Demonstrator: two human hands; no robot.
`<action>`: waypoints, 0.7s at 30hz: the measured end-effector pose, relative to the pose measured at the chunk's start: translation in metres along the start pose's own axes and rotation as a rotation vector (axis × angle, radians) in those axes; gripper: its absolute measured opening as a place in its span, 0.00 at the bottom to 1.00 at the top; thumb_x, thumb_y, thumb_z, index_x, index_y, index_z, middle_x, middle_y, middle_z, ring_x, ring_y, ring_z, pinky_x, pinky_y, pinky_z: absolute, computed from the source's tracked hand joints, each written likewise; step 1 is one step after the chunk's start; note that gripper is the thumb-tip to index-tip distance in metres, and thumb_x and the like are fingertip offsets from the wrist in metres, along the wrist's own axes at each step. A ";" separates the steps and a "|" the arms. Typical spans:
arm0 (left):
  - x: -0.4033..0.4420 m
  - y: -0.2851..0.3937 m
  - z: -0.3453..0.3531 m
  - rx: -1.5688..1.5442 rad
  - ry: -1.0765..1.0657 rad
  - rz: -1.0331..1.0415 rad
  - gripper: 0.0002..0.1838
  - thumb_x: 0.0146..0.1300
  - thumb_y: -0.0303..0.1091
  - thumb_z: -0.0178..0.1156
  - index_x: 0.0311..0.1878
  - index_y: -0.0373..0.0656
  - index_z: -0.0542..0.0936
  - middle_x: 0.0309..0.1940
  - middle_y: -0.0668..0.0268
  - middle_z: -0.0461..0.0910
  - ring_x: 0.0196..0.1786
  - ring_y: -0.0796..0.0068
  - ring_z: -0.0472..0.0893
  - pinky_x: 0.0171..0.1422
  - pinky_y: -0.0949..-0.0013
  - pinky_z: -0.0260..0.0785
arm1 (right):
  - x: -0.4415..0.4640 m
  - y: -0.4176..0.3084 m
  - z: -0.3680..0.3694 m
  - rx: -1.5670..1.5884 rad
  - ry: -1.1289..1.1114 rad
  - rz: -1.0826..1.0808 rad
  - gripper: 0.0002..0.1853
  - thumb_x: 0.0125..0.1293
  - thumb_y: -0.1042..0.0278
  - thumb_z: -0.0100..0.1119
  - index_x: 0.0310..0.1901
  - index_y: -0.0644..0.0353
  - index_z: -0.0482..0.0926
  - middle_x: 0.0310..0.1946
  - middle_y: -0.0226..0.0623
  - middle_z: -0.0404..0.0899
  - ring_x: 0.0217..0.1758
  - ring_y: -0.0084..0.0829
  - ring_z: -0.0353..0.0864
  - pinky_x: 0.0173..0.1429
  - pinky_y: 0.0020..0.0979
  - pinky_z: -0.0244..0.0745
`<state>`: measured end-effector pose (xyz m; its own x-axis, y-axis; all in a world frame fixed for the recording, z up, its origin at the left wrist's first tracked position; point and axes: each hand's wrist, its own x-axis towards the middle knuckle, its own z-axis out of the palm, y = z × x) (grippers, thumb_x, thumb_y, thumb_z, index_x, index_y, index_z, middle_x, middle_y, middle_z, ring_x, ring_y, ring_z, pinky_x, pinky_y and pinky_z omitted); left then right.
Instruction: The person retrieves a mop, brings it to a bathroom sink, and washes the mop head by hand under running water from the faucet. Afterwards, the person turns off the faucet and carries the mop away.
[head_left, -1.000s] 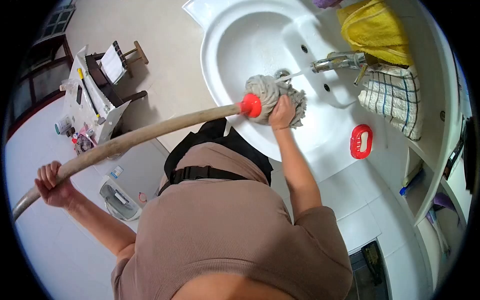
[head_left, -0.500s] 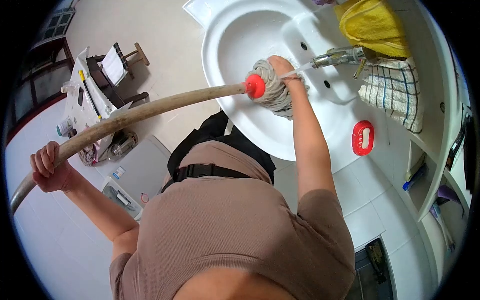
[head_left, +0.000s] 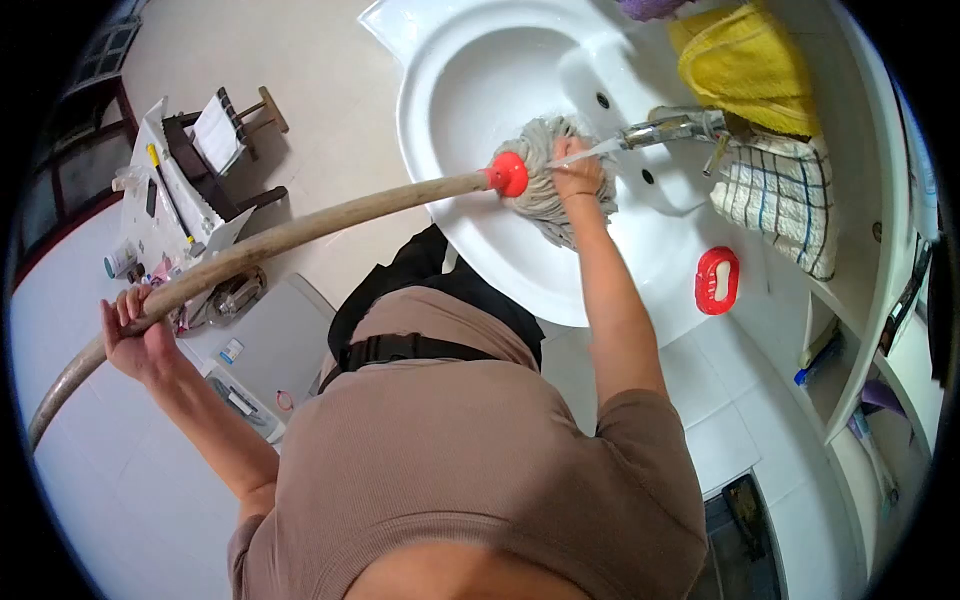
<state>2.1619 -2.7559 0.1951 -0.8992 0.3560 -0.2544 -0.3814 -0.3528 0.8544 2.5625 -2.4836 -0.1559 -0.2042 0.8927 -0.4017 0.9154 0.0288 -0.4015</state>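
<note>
My left hand (head_left: 138,335) is closed around the long wooden handle (head_left: 330,217) of a mop, at the left of the view. The handle ends in a red plastic collar (head_left: 510,174), and from it the grey string mop head (head_left: 545,205) spreads inside a white washbasin (head_left: 412,130). My right hand (head_left: 577,172) presses into the strands, fingers bent among them and partly hidden. Water runs from the metal faucet (head_left: 675,129) onto that hand and the mop head.
Right of the basin lie a red soap dish (head_left: 717,281), a yellow towel (head_left: 745,70) and a checked cloth (head_left: 780,195). White shelves (head_left: 862,390) line the right side. A small table with items and a wooden stool (head_left: 265,110) are at the left.
My right hand has moved from the far side of the mop head onto its strands, under the water stream. My left hand has shifted right with the handle.
</note>
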 end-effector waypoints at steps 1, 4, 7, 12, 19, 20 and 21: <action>-0.001 0.005 -0.001 0.004 0.004 0.010 0.15 0.55 0.25 0.51 0.17 0.45 0.57 0.16 0.69 0.54 0.23 0.74 0.57 0.40 0.66 0.54 | -0.001 -0.006 -0.001 0.006 -0.005 -0.008 0.10 0.51 0.61 0.50 0.29 0.58 0.75 0.38 0.43 0.70 0.45 0.47 0.67 0.49 0.41 0.62; 0.002 0.012 -0.006 -0.038 -0.203 -0.013 0.15 0.54 0.26 0.50 0.17 0.46 0.56 0.15 0.70 0.54 0.22 0.76 0.56 0.39 0.68 0.52 | -0.018 -0.003 -0.006 0.076 0.379 -0.421 0.12 0.50 0.65 0.51 0.37 0.57 0.74 0.40 0.43 0.70 0.46 0.46 0.66 0.49 0.42 0.62; 0.004 0.027 -0.015 -0.064 -0.415 -0.036 0.16 0.54 0.27 0.51 0.16 0.48 0.57 0.14 0.73 0.54 0.19 0.79 0.55 0.36 0.72 0.50 | -0.074 -0.001 0.002 0.083 0.391 -0.407 0.12 0.48 0.66 0.50 0.36 0.57 0.74 0.40 0.44 0.70 0.45 0.46 0.67 0.50 0.42 0.61; 0.014 0.013 0.012 -0.046 -0.444 -0.050 0.16 0.54 0.29 0.51 0.16 0.49 0.57 0.14 0.73 0.53 0.20 0.79 0.54 0.36 0.72 0.49 | -0.056 0.016 0.015 0.059 0.242 -0.255 0.09 0.53 0.65 0.47 0.34 0.59 0.73 0.35 0.46 0.73 0.39 0.48 0.71 0.45 0.45 0.65; 0.011 0.003 0.038 -0.011 -0.493 0.085 0.17 0.50 0.30 0.55 0.15 0.49 0.57 0.14 0.74 0.54 0.21 0.79 0.57 0.39 0.72 0.51 | 0.024 -0.004 -0.028 0.006 0.341 -0.341 0.14 0.58 0.58 0.42 0.34 0.59 0.73 0.36 0.52 0.75 0.39 0.52 0.73 0.44 0.46 0.67; 0.010 0.007 0.041 -0.146 -0.751 -0.016 0.17 0.48 0.30 0.56 0.15 0.49 0.58 0.13 0.75 0.55 0.20 0.80 0.57 0.38 0.73 0.52 | 0.034 -0.002 -0.022 0.024 0.340 -0.636 0.13 0.58 0.60 0.42 0.35 0.59 0.73 0.38 0.50 0.74 0.42 0.50 0.71 0.46 0.44 0.66; 0.010 0.012 0.044 -0.278 -1.005 -0.123 0.16 0.46 0.30 0.58 0.14 0.49 0.58 0.12 0.76 0.56 0.19 0.81 0.58 0.37 0.74 0.52 | 0.039 -0.005 -0.018 0.048 0.331 -0.927 0.13 0.57 0.61 0.42 0.35 0.60 0.73 0.39 0.48 0.73 0.45 0.49 0.69 0.47 0.41 0.64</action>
<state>2.1582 -2.7183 0.2227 -0.3079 0.9125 0.2693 -0.6088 -0.4065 0.6813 2.5566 -2.4404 -0.1547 -0.7198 0.6071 0.3367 0.4256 0.7691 -0.4768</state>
